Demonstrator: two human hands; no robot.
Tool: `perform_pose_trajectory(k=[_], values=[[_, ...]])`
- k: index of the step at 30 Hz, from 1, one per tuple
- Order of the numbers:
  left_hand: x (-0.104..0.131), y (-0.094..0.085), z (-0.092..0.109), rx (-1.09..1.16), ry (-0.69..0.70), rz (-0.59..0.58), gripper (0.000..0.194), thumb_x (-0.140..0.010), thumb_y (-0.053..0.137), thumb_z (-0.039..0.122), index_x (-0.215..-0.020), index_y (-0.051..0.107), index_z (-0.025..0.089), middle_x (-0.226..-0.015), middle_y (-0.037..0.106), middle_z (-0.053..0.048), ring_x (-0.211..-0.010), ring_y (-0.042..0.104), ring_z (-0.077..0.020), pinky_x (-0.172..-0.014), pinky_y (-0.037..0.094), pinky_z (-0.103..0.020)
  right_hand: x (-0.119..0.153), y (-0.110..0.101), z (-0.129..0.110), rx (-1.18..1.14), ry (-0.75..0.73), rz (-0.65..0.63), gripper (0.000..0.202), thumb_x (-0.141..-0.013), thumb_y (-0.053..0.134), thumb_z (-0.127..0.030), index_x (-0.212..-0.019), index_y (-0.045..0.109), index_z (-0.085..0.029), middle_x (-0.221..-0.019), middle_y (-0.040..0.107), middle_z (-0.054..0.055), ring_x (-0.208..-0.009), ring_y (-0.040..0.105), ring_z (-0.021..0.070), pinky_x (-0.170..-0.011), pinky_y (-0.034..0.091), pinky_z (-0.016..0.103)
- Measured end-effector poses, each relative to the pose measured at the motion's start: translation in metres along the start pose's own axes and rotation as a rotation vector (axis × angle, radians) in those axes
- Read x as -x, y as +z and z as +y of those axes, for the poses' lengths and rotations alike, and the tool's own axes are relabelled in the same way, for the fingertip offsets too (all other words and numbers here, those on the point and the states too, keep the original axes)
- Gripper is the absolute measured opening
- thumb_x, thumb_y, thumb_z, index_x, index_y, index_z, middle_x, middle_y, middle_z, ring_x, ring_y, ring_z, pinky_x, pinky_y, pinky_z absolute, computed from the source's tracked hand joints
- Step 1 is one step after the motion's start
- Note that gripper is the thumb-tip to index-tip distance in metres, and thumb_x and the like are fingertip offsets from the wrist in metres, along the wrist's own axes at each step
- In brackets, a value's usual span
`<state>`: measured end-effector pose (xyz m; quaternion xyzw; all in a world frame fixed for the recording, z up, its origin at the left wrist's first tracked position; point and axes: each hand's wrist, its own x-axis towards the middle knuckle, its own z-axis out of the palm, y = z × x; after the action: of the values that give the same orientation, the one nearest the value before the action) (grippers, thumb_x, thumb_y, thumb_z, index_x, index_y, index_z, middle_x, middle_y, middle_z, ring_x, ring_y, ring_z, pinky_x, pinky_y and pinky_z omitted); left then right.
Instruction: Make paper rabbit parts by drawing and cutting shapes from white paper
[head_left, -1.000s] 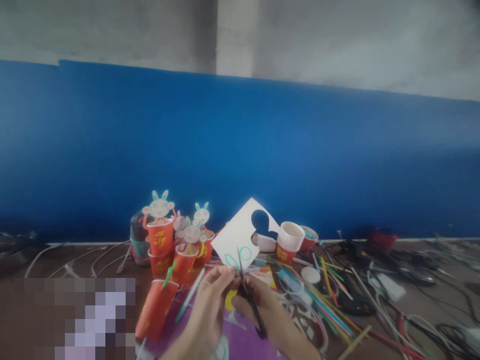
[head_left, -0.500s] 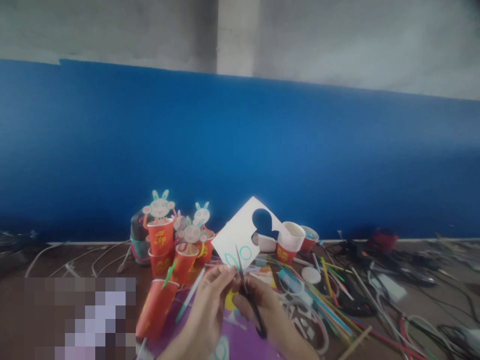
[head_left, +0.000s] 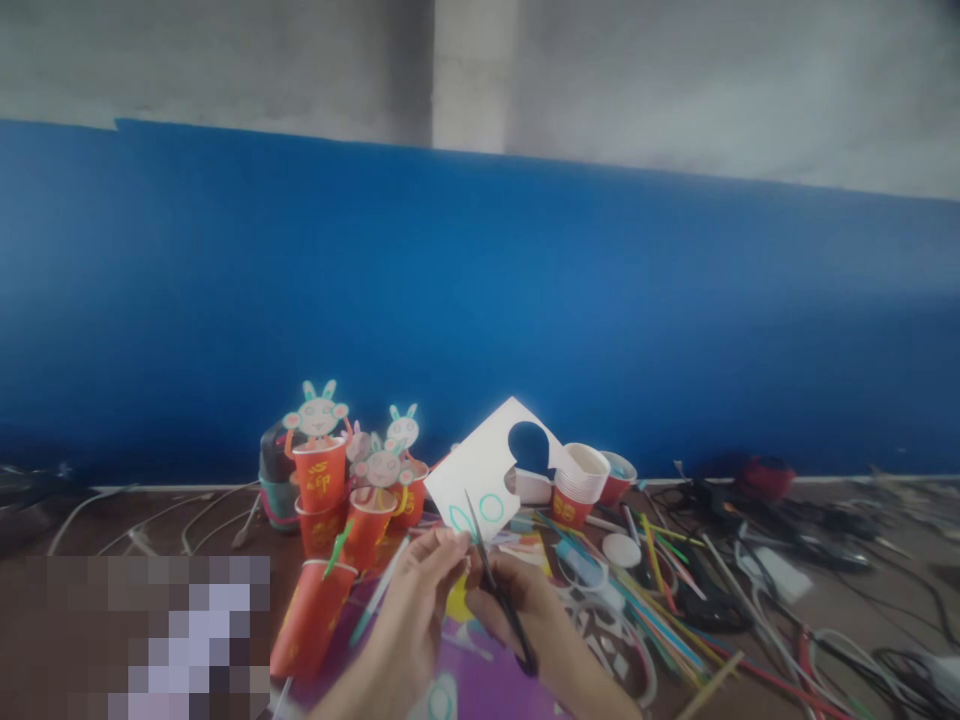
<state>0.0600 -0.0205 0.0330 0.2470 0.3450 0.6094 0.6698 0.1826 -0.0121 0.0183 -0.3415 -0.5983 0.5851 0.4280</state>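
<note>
Blue panel (head_left: 480, 300): ran the full width behind the table, its upper edge lower at the right end.
Wall (head_left: 262, 70): grey, rose above the blue panel.
Pillar (head_left: 475, 80): paler than the wall, upright, above the middle of the blue panel.
Table (head_left: 112, 520): dark brown, lay in front of the blue panel.
Light: dim and hazy, a soft brighter patch on the panel's middle.

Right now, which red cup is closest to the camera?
The front-left red cup, with the bright green strip at its rim; the other red cups are all farther back.
</note>
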Motion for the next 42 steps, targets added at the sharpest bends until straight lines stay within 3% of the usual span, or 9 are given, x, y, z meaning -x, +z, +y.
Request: perform_pose_trajectory(k=[25, 42], values=[[0.0, 0.0, 0.003, 0.005, -0.012, 0.027, 0.028, -0.055, 0.084, 0.027, -0.06, 0.059, 0.016, -0.062, 0.06, 0.002, -0.06, 0.054, -0.0088, -0.061, 0.043, -0.019, -0.001, -0.007, 0.015, 0.127, -0.029, 0.018, 0.039, -0.069, 0.072, -0.051, -0.064, 0.054, -0.017, -0.054, 0.039, -0.006, -0.046, 0.031, 0.0068, -0.041, 0.025, 0.019], [0.001, 0.001, 0.005, 0.012, -0.041, 0.03, 0.026, -0.059, 0.082, 0.025, -0.062, 0.058, 0.016, -0.062, 0.062, 0.003, -0.061, 0.057, -0.0096, -0.06, 0.045, -0.02, 0.002, -0.006, 0.003, 0.189, -0.006, 0.015, 0.041, -0.071, 0.068, -0.053, -0.061, 0.048, -0.019, -0.047, 0.035, -0.008, -0.043, 0.029, 0.0066, -0.039, 0.023, 0.02]])
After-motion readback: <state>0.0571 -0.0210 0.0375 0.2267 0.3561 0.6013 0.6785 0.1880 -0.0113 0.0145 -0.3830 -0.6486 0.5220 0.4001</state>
